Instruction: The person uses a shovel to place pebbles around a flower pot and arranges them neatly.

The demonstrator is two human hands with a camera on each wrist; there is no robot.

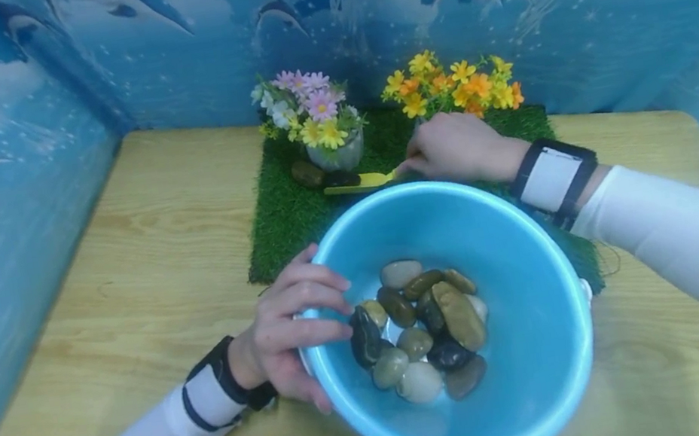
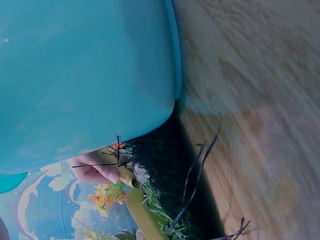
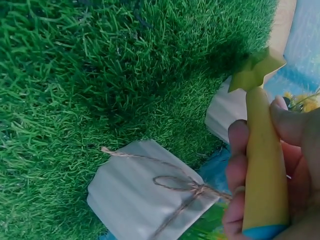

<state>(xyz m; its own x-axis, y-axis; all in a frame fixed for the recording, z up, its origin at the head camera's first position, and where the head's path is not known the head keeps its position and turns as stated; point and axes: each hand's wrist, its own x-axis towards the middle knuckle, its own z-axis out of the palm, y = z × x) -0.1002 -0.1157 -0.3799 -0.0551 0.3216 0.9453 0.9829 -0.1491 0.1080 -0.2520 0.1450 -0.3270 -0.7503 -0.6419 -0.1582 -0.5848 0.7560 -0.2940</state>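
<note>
My right hand (image 1: 458, 147) grips the yellow handle of a toy shovel (image 3: 265, 165), which has a blue band at its end. The yellow shovel blade (image 1: 358, 184) reaches left, right beside a dark stone (image 1: 341, 177) and a brown stone (image 1: 308, 173) on the grass mat. With fingers over the rim and thumb outside, my left hand (image 1: 301, 325) holds the left side of a light blue bucket (image 1: 534, 341). Several smooth stones (image 1: 461, 315), grey, brown and black, lie at the bucket's bottom. From the left wrist, the bucket wall (image 2: 90, 75) hides much of the scene.
The artificial grass mat (image 1: 276, 229) lies behind the bucket on a wooden table (image 1: 169, 208). A pot (image 1: 339, 152) of pink and yellow flowers and another with orange flowers (image 1: 466, 85) stand at its back. Blue dolphin-print cloth (image 1: 194, 59) walls the table's back and sides.
</note>
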